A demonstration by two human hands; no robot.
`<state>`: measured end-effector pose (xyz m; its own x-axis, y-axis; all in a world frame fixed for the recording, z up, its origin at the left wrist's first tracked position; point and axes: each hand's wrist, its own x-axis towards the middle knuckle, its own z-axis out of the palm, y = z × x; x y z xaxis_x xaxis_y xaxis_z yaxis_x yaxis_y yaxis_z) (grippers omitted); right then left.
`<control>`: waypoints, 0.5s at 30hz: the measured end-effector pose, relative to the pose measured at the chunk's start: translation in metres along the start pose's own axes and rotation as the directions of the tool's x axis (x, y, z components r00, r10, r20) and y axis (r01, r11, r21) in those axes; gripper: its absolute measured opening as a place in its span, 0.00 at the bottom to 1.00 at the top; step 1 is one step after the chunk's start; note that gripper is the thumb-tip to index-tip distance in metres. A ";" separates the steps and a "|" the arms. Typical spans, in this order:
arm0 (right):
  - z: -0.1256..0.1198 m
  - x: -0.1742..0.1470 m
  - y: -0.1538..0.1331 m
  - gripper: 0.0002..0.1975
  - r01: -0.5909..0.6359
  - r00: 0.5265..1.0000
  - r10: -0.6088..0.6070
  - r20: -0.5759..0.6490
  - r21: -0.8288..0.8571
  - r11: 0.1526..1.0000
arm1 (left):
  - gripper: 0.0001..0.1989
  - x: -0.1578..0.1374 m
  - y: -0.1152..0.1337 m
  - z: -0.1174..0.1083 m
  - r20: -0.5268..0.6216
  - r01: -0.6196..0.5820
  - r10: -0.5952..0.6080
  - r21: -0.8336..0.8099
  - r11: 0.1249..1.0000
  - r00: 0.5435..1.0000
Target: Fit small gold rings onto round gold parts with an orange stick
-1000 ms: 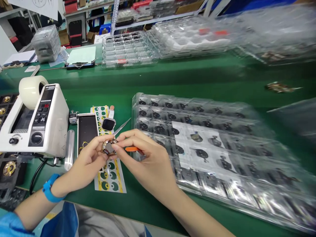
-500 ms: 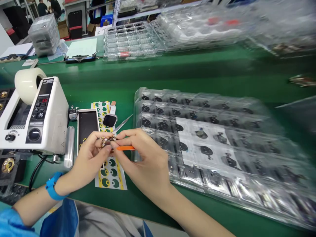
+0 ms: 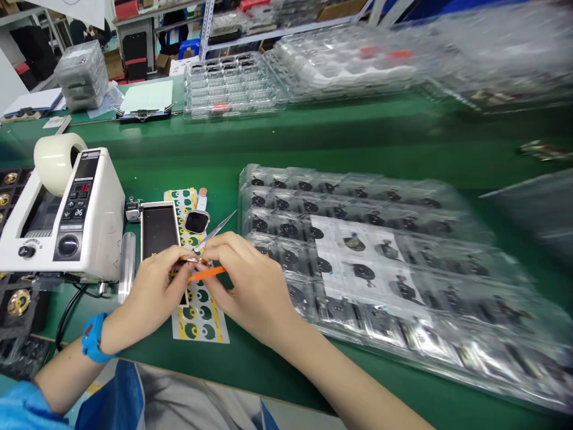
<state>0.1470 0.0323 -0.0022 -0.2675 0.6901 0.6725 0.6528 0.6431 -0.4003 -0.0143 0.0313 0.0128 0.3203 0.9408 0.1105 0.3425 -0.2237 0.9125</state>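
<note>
My left hand (image 3: 156,286) pinches a small copper-coloured metal part (image 3: 192,260) between thumb and fingers. Much of that part is hidden by the fingertips. My right hand (image 3: 255,286) is closed on a slim orange stick (image 3: 208,273), whose tip points left to the part. Both hands meet at the part, above a sticker sheet (image 3: 201,331) with yellow and dark green round shapes. Just beyond the fingers lies a square-faced watch (image 3: 197,221). A pointed silver blade (image 3: 219,228) shows beside it, its other end hidden behind my hands.
A white tape dispenser (image 3: 89,215) stands at left, near a shallow black-lined box (image 3: 159,227). Clear plastic trays (image 3: 277,191) with dark parts cover the right. More trays (image 3: 233,83) and a clipboard (image 3: 145,98) are at the back.
The orange stick has shifted left, its tip now by my left thumb. The copper-coloured part has turned and looks flatter. The whole view has shifted slightly.
</note>
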 end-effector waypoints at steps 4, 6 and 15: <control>-0.009 -0.005 -0.009 0.06 0.195 0.964 -0.223 -0.147 -0.180 0.964 | 0.05 0.005 0.004 -0.007 -0.160 -0.038 0.039 0.010 0.999 0.986; -0.012 -0.007 -0.014 0.10 0.328 0.922 -0.365 -0.130 -0.241 0.913 | 0.04 0.006 0.006 -0.007 -0.134 0.105 -0.136 -0.221 0.970 0.982; -0.002 -0.003 -0.004 0.06 0.131 0.969 -0.175 -0.174 -0.236 0.963 | 0.17 -0.004 0.010 0.004 0.035 0.255 -0.285 -0.561 0.788 0.958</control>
<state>0.1466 0.0271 -0.0020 -0.2497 0.4987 0.8300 0.7607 0.6314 -0.1505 -0.0081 0.0245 0.0199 0.2401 0.9561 -0.1681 -0.1437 0.2062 0.9679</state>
